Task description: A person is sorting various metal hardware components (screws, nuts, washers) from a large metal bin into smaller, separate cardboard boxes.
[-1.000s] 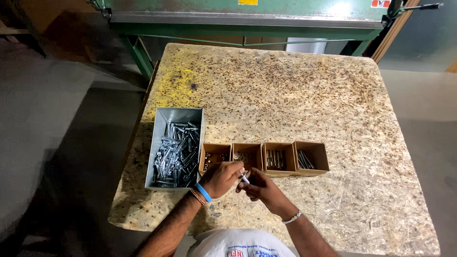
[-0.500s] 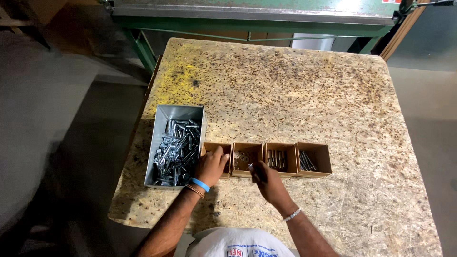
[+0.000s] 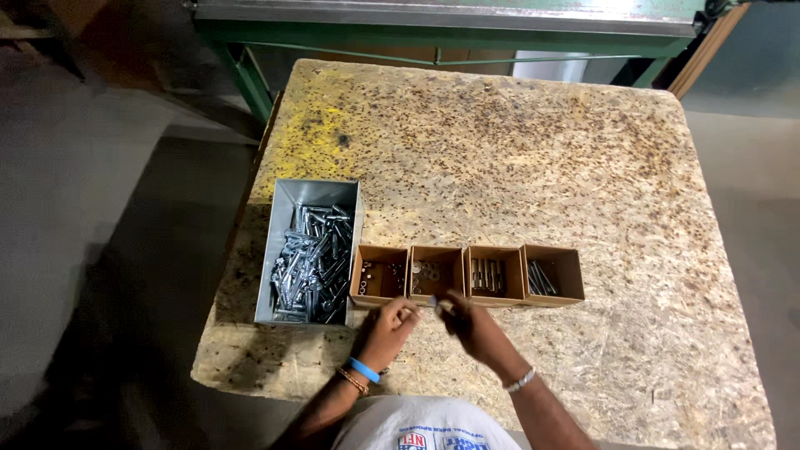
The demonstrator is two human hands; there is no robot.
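Left hand (image 3: 386, 332): fingers curled, just below the leftmost cardboard box (image 3: 380, 277)
Right hand (image 3: 471, 327): pinching a small metal piece (image 3: 438, 303), blurred
Row: 4 cardboard boxes, side by side, holding small hardware
Metal bin (image 3: 310, 252): left of the row, full of bolts
Table (image 3: 533, 167): chipboard, yellow-stained corner

Chipboard table (image 3: 517, 150); on it grey metal bin (image 3: 283, 218); beside it four small cardboard boxes (image 3: 467, 254) in row.

single head-worn view, steeply downward over the near edge of the worktable (image 3: 517, 150)
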